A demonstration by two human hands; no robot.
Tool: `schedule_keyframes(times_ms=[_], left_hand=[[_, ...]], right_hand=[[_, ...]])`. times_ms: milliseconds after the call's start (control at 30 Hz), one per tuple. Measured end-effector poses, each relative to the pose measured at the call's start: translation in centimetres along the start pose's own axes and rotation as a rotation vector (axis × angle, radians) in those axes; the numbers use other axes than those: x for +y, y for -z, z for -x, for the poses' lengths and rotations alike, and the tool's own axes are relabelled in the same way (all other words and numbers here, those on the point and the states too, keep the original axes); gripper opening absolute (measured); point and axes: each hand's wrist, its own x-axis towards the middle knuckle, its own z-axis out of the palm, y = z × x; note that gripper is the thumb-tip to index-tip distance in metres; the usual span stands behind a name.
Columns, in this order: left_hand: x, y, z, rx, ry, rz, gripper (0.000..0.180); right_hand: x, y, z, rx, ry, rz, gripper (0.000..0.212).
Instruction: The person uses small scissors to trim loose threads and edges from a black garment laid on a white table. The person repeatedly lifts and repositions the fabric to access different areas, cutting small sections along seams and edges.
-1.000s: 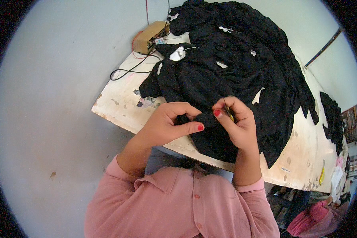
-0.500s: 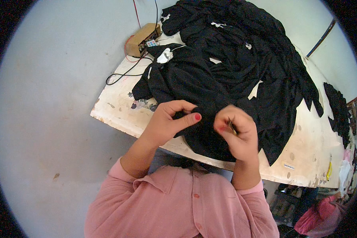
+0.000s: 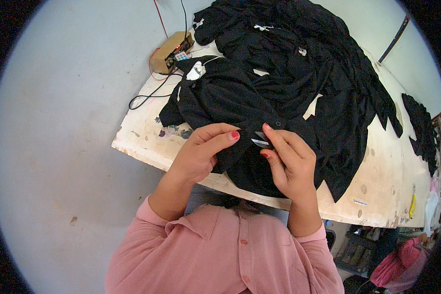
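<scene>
My left hand (image 3: 193, 154) is closed in a pinch on the edge of a black garment (image 3: 237, 169), thumb on top. In my right hand (image 3: 294, 164) is a small pair of thread snips (image 3: 261, 142), its two pointed blades spread slightly and aimed left, close to the cloth by my left fingertips. The handle is mostly hidden by my fingers. A small dark round button (image 3: 278, 123) shows on the cloth just beyond my right fingertips. More black garments (image 3: 259, 100) lie heaped beyond both hands.
The pale, worn table (image 3: 142, 147) has its near edge just in front of me. A brown box with wires (image 3: 167, 53) and a white object (image 3: 196, 71) lie at the far left. A yellow-handled tool (image 3: 412, 206) rests at the right, above pink cloth (image 3: 401, 259).
My right hand has uncurled and turned, so the snips' blades now point left towards my left hand. The left hand keeps its pinch on the cloth, and the button has come into sight.
</scene>
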Motion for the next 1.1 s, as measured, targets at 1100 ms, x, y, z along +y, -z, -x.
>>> schedule_keyframes(times_ms=[1100], left_hand=[[0.0,-1.3,0.3,0.117,-0.562,-0.929,0.014]], right_hand=[[-2.3,-1.0,-0.4,0.043,-0.096,0.087,0.035]])
